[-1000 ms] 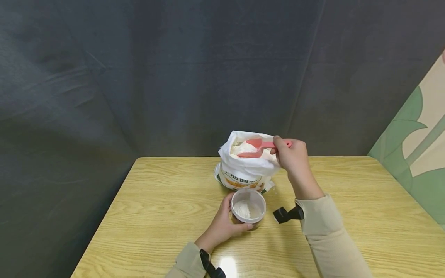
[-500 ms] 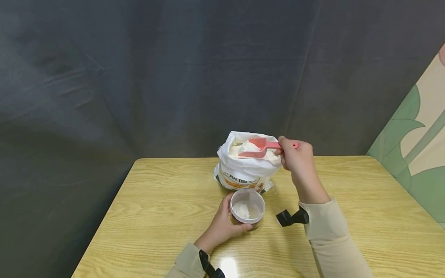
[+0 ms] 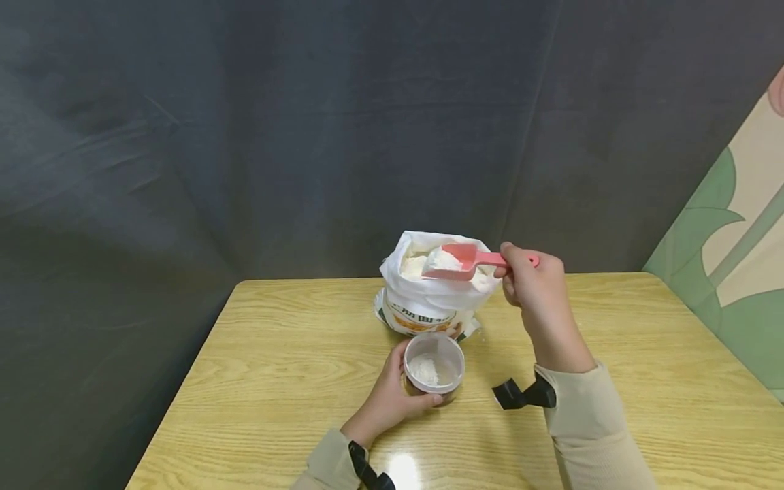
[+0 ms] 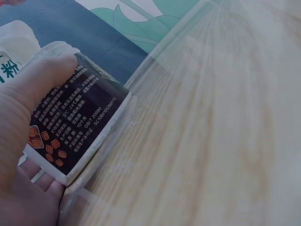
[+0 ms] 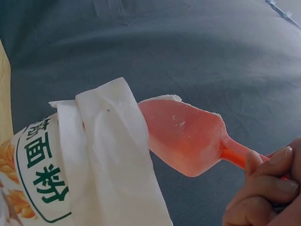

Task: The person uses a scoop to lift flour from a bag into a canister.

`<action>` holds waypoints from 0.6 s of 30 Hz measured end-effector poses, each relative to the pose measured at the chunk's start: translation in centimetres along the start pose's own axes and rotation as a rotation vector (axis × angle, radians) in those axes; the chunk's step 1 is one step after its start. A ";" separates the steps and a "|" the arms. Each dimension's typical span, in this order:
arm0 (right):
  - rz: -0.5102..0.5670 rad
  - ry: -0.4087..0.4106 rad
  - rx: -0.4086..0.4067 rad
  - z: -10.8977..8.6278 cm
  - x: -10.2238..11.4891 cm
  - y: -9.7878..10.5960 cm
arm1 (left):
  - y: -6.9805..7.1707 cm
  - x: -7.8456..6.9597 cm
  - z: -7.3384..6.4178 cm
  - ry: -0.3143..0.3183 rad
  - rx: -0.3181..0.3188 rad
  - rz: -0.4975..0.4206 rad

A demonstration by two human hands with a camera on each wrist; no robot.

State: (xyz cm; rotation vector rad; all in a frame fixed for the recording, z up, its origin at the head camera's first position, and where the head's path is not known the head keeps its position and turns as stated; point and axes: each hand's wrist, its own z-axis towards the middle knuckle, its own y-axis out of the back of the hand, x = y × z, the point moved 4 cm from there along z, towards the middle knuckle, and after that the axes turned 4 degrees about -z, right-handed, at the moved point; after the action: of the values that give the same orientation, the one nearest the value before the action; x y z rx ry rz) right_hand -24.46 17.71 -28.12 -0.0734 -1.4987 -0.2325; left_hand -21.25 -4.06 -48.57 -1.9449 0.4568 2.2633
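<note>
My right hand (image 3: 539, 289) grips the handle of a pink scoop (image 3: 468, 262), which carries a heap of white flour. The scoop is over the open mouth of a white flour bag (image 3: 429, 292) with a rolled-down top. In the right wrist view the scoop's underside (image 5: 183, 136) shows just beyond the bag's folded rim (image 5: 117, 150). My left hand (image 3: 392, 398) holds a round plastic tub (image 3: 456, 388) in front of the bag, thumb along its near side. Some flour lies in the tub. Its dark printed label (image 4: 80, 117) faces the left wrist view.
The wooden table (image 3: 288, 354) bears the bag and the tub. Behind it hangs a dark cloth (image 3: 343, 136). A panel with green leaf shapes (image 3: 747, 272) borders the table on the right. Black camera mounts (image 3: 523, 395) are strapped to both wrists.
My right hand has drawn the loaded scoop to the right across the bag's mouth. The left hand and the tub have hardly moved.
</note>
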 end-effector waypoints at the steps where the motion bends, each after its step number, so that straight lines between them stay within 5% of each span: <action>1: 0.021 -0.003 0.006 -0.1 -0.1 0.1 | 0.0 0.0 0.0 0.001 0.000 -0.002; 18: 0.276 0.013 0.087 -2.5 -1.1 1.0 | 0.1 0.0 0.1 -0.002 -0.001 0.001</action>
State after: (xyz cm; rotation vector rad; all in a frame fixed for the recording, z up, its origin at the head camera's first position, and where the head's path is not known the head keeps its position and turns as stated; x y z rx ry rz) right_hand -21.86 18.29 -29.32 -0.2073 -1.4652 0.0542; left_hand -21.38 -4.10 -48.58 -1.9434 0.4568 2.2659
